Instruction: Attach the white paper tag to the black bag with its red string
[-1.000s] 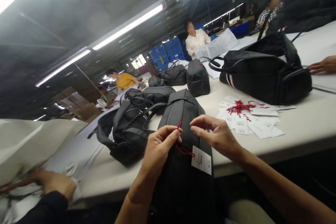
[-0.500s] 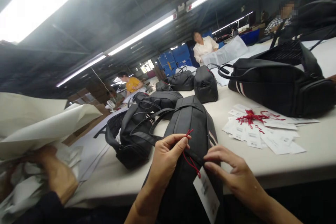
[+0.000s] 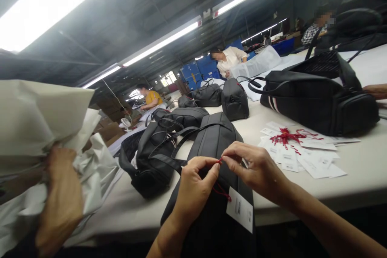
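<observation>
A thin red cord (image 3: 220,190) is looping down to a flat white paper tag (image 3: 240,209) that is lying against the smooth, matte black bag (image 3: 211,209) standing on edge at the near rim of the table. The left hand (image 3: 193,187) and right hand (image 3: 255,167) are meeting fingertip to fingertip, both pinching the cord's upper end just above the bag's strap. To the right, a loose heap of white tags with red cords (image 3: 298,151) is lying flat. More black bags, soft and rounded, are sitting across the pale table (image 3: 356,169). At left, another person's hand (image 3: 62,203) is crumpling white paper (image 3: 36,121). Fluorescent tubes are glowing overhead.
</observation>
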The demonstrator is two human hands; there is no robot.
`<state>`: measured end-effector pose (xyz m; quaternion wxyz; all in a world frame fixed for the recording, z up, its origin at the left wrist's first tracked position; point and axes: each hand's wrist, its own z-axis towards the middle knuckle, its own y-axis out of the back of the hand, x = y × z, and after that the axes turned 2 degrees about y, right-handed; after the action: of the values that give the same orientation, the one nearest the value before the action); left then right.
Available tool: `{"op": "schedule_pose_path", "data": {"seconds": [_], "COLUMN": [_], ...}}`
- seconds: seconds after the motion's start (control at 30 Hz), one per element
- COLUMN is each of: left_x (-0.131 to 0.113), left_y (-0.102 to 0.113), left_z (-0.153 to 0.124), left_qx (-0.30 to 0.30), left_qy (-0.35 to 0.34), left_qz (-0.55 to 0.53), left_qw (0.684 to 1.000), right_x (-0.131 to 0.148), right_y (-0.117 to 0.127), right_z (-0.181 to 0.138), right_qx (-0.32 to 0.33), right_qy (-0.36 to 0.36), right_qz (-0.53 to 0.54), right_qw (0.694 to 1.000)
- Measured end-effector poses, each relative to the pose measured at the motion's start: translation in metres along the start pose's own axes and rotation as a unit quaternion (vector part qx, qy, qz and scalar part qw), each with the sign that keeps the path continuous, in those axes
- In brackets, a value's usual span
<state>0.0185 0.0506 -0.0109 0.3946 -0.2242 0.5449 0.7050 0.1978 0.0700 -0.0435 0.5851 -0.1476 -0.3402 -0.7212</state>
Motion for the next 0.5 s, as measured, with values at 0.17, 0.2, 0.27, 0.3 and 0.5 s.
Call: {"op": "schedule_pose_path", "data": {"seconds": [0.17,0.2,0.27,0.3,0.5], "left_x": [-0.0019,-0.0016,-0.0007,-0.0002,-0.0007], "left_y": [-0.0003,-0.0001,0.0004,0.0006,0.0006], "left_z": [0.0011,0.0012,0.0013,0.0012,0.0], "left_qx": [0.01,0.01,0.012,0.013,0.014], "left_qy": [-0.007,-0.004,-0.003,-0.003,-0.006], "left_qz": [0.006,0.0,-0.012,-0.016,-0.006], "left_qw": [1.0,1.0,1.0,1.0,1.0], "right_x": [-0.0019,-0.0033,-0.0062,-0.0074,-0.0089], "right_y": [-0.001,-0.0016,-0.0026,-0.0027,0.004], "right_z": [-0.0025,-0.0033,-0.0052,-0.0061,-0.0041], "right_qx": [-0.028,-0.029,-0.034,-0.036,0.035], "right_qy": [-0.032,-0.038,-0.034,-0.021,0.102], "right_qz": [0.036,0.049,0.069,0.074,0.065], "right_qw": [0.998,0.998,0.997,0.996,0.992]}}
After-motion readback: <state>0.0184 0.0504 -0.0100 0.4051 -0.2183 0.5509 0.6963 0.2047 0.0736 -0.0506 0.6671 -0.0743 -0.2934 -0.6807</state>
